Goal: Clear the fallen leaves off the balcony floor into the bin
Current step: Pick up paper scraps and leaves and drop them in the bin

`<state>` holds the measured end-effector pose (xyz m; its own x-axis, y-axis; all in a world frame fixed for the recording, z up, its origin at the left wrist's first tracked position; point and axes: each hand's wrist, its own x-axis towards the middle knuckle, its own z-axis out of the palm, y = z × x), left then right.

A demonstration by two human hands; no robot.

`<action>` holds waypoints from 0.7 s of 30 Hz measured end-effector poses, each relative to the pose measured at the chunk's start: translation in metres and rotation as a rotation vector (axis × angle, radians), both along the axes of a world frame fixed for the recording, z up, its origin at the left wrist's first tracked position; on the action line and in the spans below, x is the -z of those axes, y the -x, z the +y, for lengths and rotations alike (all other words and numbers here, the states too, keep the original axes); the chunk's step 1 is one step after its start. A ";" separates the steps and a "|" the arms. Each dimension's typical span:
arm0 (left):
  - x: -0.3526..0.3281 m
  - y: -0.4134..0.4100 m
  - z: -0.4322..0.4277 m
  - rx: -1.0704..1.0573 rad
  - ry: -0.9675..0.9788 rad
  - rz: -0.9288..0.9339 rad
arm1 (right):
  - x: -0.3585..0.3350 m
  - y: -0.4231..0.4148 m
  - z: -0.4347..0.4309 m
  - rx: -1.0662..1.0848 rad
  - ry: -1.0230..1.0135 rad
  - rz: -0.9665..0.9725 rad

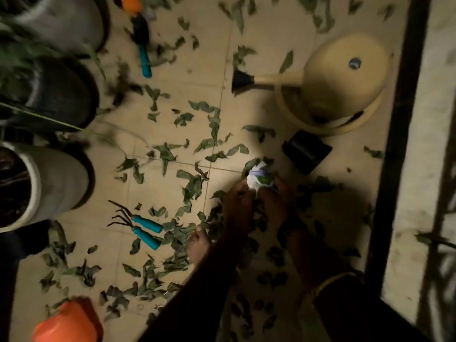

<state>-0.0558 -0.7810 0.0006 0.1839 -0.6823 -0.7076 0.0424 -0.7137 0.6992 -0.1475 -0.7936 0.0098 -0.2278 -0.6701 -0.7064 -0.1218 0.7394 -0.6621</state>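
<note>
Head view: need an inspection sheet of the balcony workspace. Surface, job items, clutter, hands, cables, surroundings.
Surface: tiled floor, dimly lit, strewn with leaves.
Job's things: fallen leaves scattered over most tiles, thickest near the bare foot; a crumpled white bag held over them; no bin identifiable.
Clutter: cream watering can; small black pot on its side; two teal-handled hand rakes; teal-handled trowel; orange object at lower left.
Hands: left hand and right hand both grip the bag.
Cables: nothing seen.
Surroundings: planters along the left edge; dark railing frame on the right.
</note>
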 end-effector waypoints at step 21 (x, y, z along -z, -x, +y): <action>-0.506 -0.090 0.039 -0.356 0.195 0.133 | -0.485 -0.090 0.018 -0.151 0.259 -0.163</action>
<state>0.0337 -0.7417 0.5070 0.3485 -0.7159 -0.6050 0.3612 -0.4930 0.7915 -0.0578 -0.7758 0.4952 -0.0104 -0.8498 -0.5270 -0.0943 0.5255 -0.8455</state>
